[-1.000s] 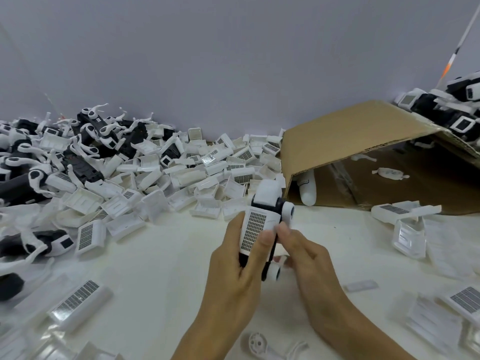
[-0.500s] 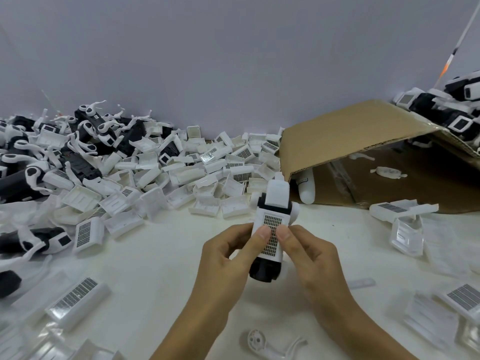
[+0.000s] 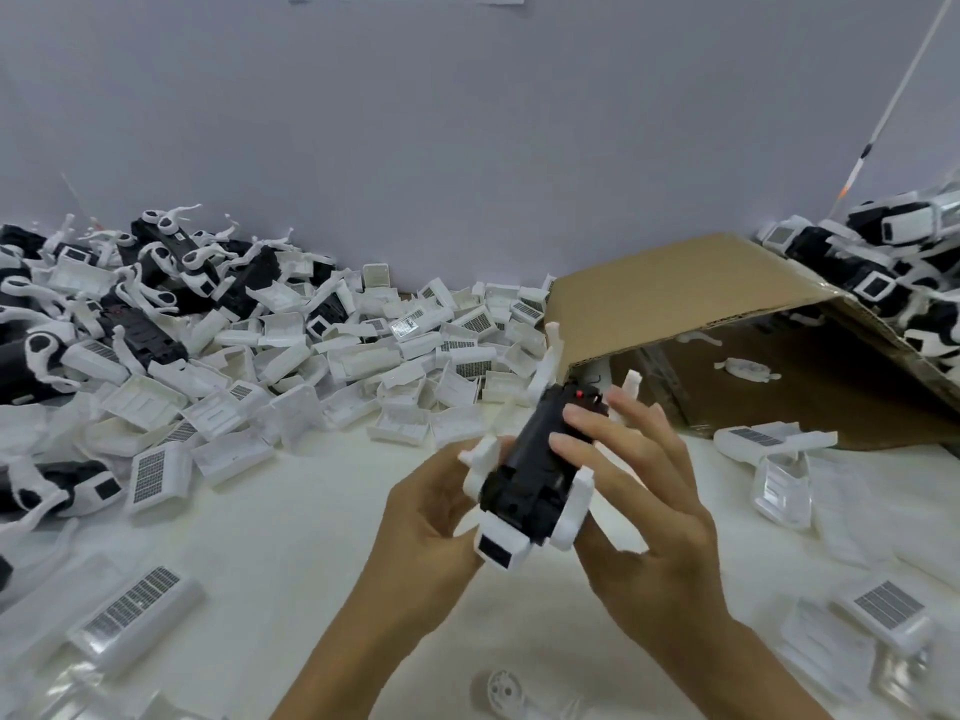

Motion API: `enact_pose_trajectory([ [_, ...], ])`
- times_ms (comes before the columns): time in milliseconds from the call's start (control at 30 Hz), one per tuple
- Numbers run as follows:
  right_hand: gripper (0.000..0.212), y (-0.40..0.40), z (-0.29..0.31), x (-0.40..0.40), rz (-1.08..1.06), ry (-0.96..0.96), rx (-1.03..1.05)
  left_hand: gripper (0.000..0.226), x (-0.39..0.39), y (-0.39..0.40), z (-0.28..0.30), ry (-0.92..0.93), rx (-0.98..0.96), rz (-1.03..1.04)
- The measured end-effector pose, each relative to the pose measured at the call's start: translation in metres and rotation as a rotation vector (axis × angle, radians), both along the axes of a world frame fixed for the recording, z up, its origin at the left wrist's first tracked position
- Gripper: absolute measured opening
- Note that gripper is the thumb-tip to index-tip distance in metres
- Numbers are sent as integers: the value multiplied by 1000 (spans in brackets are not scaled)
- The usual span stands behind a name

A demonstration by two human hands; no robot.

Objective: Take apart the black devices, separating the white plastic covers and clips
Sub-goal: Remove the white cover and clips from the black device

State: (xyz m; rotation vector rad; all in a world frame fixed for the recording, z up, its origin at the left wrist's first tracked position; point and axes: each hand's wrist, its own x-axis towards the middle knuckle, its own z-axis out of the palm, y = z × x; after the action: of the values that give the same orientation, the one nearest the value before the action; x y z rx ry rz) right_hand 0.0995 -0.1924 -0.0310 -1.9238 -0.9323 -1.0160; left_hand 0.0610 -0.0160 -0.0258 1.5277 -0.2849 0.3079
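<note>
Since before, flipped black device (image 3: 540,454), ribbed underside up, perhaps glossy

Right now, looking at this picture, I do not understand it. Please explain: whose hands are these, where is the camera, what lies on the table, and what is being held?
There is no machine here. A person works with two bare hands, and the only camera sits on the person's head, looking forward and down.

The left hand and the right hand hold one black device above the white table. White plastic parts are still attached to its sides and its near end.

To the left lies a big pile of white covers, already taken off, mixed with more black devices. On the right a cardboard box lies on its side, open toward the camera, with a few white clips inside. A single white clip lies near the bottom edge.
</note>
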Motion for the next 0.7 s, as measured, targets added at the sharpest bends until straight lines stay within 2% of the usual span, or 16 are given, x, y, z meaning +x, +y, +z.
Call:
enact_pose_trajectory([
  [167,48,0,-1,-2,13,-46,25,38,-2,-8,-1,-171,-2,43],
  [233,38,0,2,-6,49,105,109,29,-3,-8,0,-203,-12,115],
  [300,21,6,9,-13,134,510,380,11,-3,-7,2,-196,-5,238],
  [400,42,8,11,-7,387,1285,831,20,-1,-5,2,-152,-54,339],
  [467,62,4,14,-2,626,1564,1170,25,0,-2,0,-116,-152,378],
  [500,58,0,12,-2,770,1637,1352,27,1,-1,-1,-100,-194,395],
  [533,48,-4,9,-1,931,1670,1511,28,2,1,-2,-87,-232,405],
  [600,56,-11,1,-1,1080,1662,1640,26,3,2,-5,-54,-268,404],
  [667,53,-10,4,1,1104,1602,1582,24,5,1,-9,-28,-250,399],
  [700,44,-9,7,1,987,1510,1444,23,6,0,-10,-15,-240,397],
])
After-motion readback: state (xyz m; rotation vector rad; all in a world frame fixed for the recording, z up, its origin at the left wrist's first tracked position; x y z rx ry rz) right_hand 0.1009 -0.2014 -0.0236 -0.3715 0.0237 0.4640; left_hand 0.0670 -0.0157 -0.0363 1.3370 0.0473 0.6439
